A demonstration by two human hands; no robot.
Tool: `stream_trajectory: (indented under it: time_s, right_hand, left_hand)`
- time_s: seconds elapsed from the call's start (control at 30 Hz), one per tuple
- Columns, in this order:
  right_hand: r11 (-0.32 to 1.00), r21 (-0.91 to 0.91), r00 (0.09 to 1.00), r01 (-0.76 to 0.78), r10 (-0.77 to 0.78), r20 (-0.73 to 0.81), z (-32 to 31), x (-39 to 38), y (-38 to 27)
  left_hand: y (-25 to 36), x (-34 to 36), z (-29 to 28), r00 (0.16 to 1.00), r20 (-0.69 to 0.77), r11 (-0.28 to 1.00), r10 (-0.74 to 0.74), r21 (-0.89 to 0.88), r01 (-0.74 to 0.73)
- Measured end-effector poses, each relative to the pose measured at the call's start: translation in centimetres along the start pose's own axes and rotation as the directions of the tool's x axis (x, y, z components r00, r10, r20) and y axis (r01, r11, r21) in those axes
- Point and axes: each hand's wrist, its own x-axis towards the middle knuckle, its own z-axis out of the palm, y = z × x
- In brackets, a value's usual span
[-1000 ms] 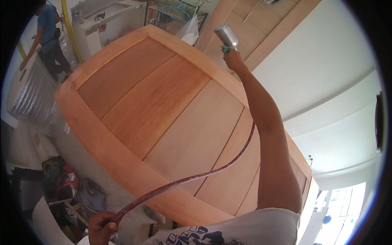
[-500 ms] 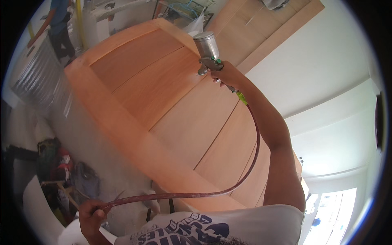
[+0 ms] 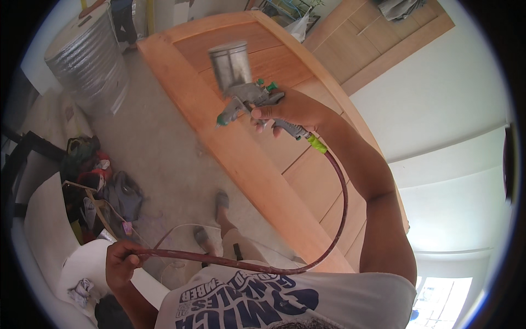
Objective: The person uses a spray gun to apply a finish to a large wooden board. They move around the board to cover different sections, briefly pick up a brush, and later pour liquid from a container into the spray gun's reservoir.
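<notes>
My right hand [image 3: 296, 107] is closed round the handle of a grey spray gun [image 3: 249, 96], its thumb and fingers wrapped below the body. A metal cup [image 3: 230, 64] sits on top of the gun, slightly tilted. The nozzle is over the near-left border of a reddish-brown wooden panel door [image 3: 298, 219]. From the handle, past a yellow-green wrapped joint [image 3: 317, 143], a dark red hose [image 3: 344, 203] loops down and across my shirt. Closed on that hose at lower left is my left hand [image 3: 123, 264].
A large silver foil roll [image 3: 90, 60] stands at upper left, near another person's legs [image 3: 124, 24]. A second wooden panel [image 3: 372, 41] with a grey cloth [image 3: 400, 8] lies beyond. Bags and odds and ends [image 3: 90, 170] are piled at left; my feet [image 3: 222, 200] stand beside the door.
My right hand has brought the spray gun left and nearer, from the door's far part to its near-left border. The pale mist over the floor has thinned. My left hand still grips the hose.
</notes>
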Motion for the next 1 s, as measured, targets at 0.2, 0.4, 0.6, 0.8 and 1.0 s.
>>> stream_trajectory:
  time_s: [0.2, 0.4, 0.6, 0.8, 1.0]
  right_hand:
    - [0.989, -0.149, 0.996, -0.011, -0.003, -0.09, 0.2, -1.3, 1.8]
    - [0.979, -0.197, 0.906, 0.05, -0.128, -0.403, -4.9, -5.2, 5.3]
    - [0.983, -0.137, 0.753, 0.121, -0.181, -0.632, -3.8, -18.5, 3.8]
    - [0.966, -0.01, 0.434, 0.257, -0.125, -0.892, 3.8, -32.3, 6.8]
    - [0.963, 0.148, 0.087, 0.227, 0.132, -0.987, 18.0, -46.4, 14.5]
  left_hand:
    - [-0.7, -1.1, 0.8, 1.0, 0.013, 1.0, 0.026, 0.001, -0.026]
    - [-2.7, 2.3, 2.5, 0.972, -0.037, 0.94, -0.232, 0.249, 0.234]
    - [-12.2, 3.1, -0.8, 0.862, 0.011, 0.533, -0.507, 0.79, 0.303]
    - [-32.7, 6.6, -5.1, 0.73, 0.384, 0.279, -0.566, 0.922, -0.269]
    - [-38.0, 7.9, -4.1, 0.498, 0.401, 0.119, -0.769, 0.855, -0.505]
